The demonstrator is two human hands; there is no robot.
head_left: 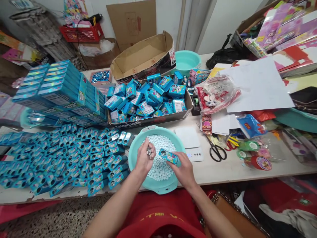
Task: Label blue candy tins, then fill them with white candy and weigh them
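Observation:
A turquoise basin at the table's front edge holds a heap of small pale pellets, like candies. Above its left part, my left hand is closed around a small clutch of pellets that shows between the fingers. Over the right part, my right hand grips a small blue box by its right end. The box lies tilted, its end with a round dark opening pointing left toward my left hand. The two hands are apart.
Many similar blue boxes stand on the left, with stacked cartons behind. A cardboard box full of blue boxes lies beyond the basin. To the right are a white scale, scissors and tape rolls.

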